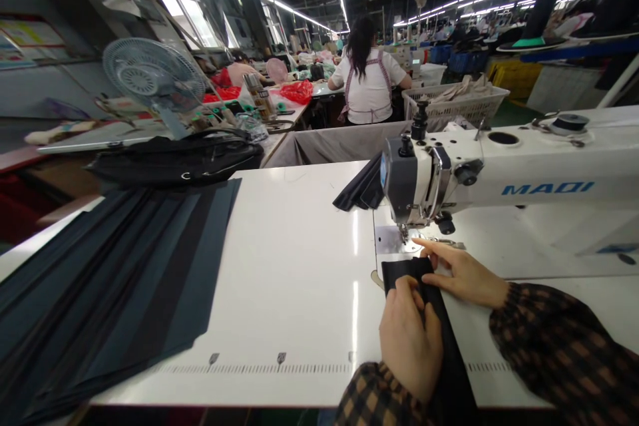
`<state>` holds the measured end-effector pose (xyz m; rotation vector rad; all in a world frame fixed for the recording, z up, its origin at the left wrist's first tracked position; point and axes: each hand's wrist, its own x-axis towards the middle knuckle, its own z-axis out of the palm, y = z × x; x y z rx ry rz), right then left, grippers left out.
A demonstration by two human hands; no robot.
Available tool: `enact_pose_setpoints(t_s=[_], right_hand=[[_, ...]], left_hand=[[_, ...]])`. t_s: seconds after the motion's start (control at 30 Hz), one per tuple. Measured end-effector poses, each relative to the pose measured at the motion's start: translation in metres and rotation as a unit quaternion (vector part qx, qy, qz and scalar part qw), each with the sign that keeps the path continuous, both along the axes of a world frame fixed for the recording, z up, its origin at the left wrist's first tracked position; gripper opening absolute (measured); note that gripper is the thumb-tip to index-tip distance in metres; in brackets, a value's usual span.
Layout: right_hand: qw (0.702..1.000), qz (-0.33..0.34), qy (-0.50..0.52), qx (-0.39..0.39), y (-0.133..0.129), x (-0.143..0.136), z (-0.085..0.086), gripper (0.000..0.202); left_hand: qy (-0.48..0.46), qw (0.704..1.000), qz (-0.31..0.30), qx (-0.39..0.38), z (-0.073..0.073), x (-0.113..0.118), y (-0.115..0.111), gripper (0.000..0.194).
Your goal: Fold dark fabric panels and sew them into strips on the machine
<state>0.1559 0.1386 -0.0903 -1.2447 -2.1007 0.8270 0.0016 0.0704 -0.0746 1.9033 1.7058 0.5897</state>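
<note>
A long strip of black fabric (399, 269) lies on the table just in front of the sewing machine (414, 180), its far end short of the presser foot (403, 234). My left hand (412, 339) is over the strip, fingers curled and gripping the cloth. At the strip's right edge, my right hand (464, 273) has its thumb on the cloth and its index finger stretched toward the metal needle plate (387, 239). The lower fingers of that hand are partly hidden. The near end of the strip runs down past the table's front edge.
Dark blue fabric pieces (174, 266) lie stacked at the left. More dark cloth (362, 186) lies behind the needle area. A black bag (174, 160) and a fan (150, 73) stand beyond. Ahead, a person (367, 80) sits beside a white basket (456, 106). A ruler scale (259, 368) marks the front edge.
</note>
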Motion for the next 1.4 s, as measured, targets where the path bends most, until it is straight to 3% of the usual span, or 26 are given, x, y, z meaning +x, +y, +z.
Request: enact_pose_setpoints(t_s=[0.23, 0.4, 0.53, 0.6, 0.73, 0.83, 0.97, 1.07, 1.13, 1.27, 1.3, 1.4], right_hand=[[0.997, -0.061, -0.006, 0.046, -0.002, -0.015, -0.008, 0.046], [0.979, -0.102, -0.058, 0.166, -0.014, -0.019, -0.008, 0.032], [0.969, -0.003, -0.14, 0.203, -0.037, -0.016, -0.006, 0.031], [0.966, 0.026, -0.161, 0.201, -0.047, -0.016, -0.008, 0.039], [0.953, 0.01, -0.214, 0.214, -0.057, -0.022, -0.013, 0.045], [0.94, -0.013, -0.255, 0.228, -0.059, -0.03, -0.015, 0.045], [0.929, -0.033, -0.281, 0.239, -0.061, -0.034, -0.014, 0.045], [0.922, -0.028, -0.291, 0.254, -0.061, -0.033, -0.015, 0.045], [0.915, -0.025, -0.302, 0.266, -0.061, -0.033, -0.016, 0.045], [0.905, -0.028, -0.326, 0.273, -0.06, -0.033, -0.018, 0.043], [0.904, -0.031, -0.326, 0.274, -0.06, -0.033, -0.018, 0.043], [0.905, -0.038, -0.316, 0.282, -0.06, -0.034, -0.018, 0.043]], left_hand=[[0.016, 1.0, 0.015, -0.015, -0.002, 0.003, 0.004, 0.014], [0.035, 0.999, 0.0, -0.013, -0.005, 0.004, 0.004, 0.02], [0.031, 0.999, 0.0, 0.005, -0.006, 0.004, 0.002, 0.017], [0.021, 0.999, -0.003, 0.025, -0.006, 0.004, 0.0, 0.016], [0.019, 0.992, -0.001, 0.124, -0.007, -0.002, -0.002, 0.023], [0.078, 0.979, -0.028, 0.184, -0.011, -0.008, -0.003, 0.027], [0.173, 0.961, -0.077, 0.203, -0.021, -0.008, -0.008, 0.04], [0.182, 0.958, -0.102, 0.199, -0.022, -0.011, -0.012, 0.049], [0.146, 0.965, -0.101, 0.191, -0.017, -0.019, -0.013, 0.044], [0.065, 0.989, 0.042, 0.122, 0.0, -0.04, -0.013, 0.04], [0.056, 0.992, 0.054, 0.094, 0.004, -0.042, -0.013, 0.04], [0.095, 0.995, 0.008, 0.032, 0.009, -0.033, -0.012, 0.033]])
